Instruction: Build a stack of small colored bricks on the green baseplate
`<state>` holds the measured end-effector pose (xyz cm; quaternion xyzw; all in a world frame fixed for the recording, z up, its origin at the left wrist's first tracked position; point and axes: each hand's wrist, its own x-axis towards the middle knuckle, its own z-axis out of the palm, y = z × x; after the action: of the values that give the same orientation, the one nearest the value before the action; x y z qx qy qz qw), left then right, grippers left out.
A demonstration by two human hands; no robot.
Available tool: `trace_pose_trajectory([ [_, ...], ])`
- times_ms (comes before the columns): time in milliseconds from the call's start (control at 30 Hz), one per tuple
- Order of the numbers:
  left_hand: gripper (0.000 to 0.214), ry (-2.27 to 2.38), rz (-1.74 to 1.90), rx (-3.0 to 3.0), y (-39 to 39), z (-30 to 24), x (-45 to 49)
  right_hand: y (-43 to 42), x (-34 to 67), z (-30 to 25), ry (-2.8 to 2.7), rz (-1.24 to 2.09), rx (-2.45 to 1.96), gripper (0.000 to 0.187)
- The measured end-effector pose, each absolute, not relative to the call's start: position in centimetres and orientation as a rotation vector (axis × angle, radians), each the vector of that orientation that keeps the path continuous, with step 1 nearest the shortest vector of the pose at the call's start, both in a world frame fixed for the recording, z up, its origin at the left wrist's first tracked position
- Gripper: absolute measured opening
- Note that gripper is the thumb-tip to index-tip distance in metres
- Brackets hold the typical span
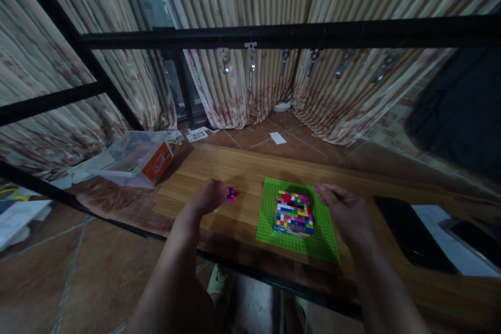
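At a small cluster of purple, orange and pink toy bricks (pixel 232 194) on the wooden tabletop is my left hand (pixel 209 195). Its fingertips reach the cluster's left side, but most of the fingers are hidden behind the hand. A square block built of many-coloured toy bricks (pixel 293 214) stands on a green studded baseplate (pixel 270 240); its top shows mixed colours with a dark gap near the back. Over the baseplate's right edge, beside the block and apart from it, is my right hand (pixel 346 211). Thumb and fingers are pinched together; anything between them is too small to make out.
A clear plastic box (pixel 133 159) with an orange label stands at the table's left end. On the right lie a black flat slab (pixel 413 235), a white sheet (pixel 442 235) and a dark phone-like object (pixel 477 240). A black metal bar (pixel 274 36) with hooks crosses beyond the table, before curtains.
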<state>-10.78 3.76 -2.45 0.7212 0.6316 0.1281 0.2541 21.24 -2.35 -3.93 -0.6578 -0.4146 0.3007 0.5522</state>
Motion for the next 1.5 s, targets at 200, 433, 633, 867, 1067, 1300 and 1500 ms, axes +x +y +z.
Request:
trace_pose_trajectory([
  [200, 0.004, 1.713, 0.410, 2.031, 3.4, -4.3, -10.0, -2.5, 20.8, -3.5, -1.050, 0.673, -1.582, 0.036],
  [433, 0.012, 1.699, 0.367, 2.097, 3.1, -3.9, -9.2, -2.4, 20.6, -2.9, -1.050, 0.686, -1.586, 0.034],
  [633, 0.012, 1.405, 0.485, 2.091, 3.4, -2.7, -8.4, -2.5, 20.3, -2.8, -1.072, 0.671, -1.501, 0.029],
  [867, 0.019, 0.979, 0.655, 1.634, 1.8, -1.2, -3.0, -3.5, 18.7, -1.2, -1.342, 0.760, -1.256, 0.019],
  [1067, 0.031, 0.793, 0.685, 1.317, 0.6, -0.3, 0.3, -4.3, 18.1, -0.6, -1.622, 0.771, -1.155, 0.018],
  [1300, 0.035, 0.816, 0.701, 1.283, 0.7, -0.5, 1.8, -4.4, 18.6, -0.6, -1.579, 0.763, -1.221, 0.016],
  [1500, 0.026, 1.097, 0.958, 1.573, 2.2, -2.1, 1.4, -3.8, 21.4, -1.9, -1.389, 0.734, -1.385, 0.017],
])
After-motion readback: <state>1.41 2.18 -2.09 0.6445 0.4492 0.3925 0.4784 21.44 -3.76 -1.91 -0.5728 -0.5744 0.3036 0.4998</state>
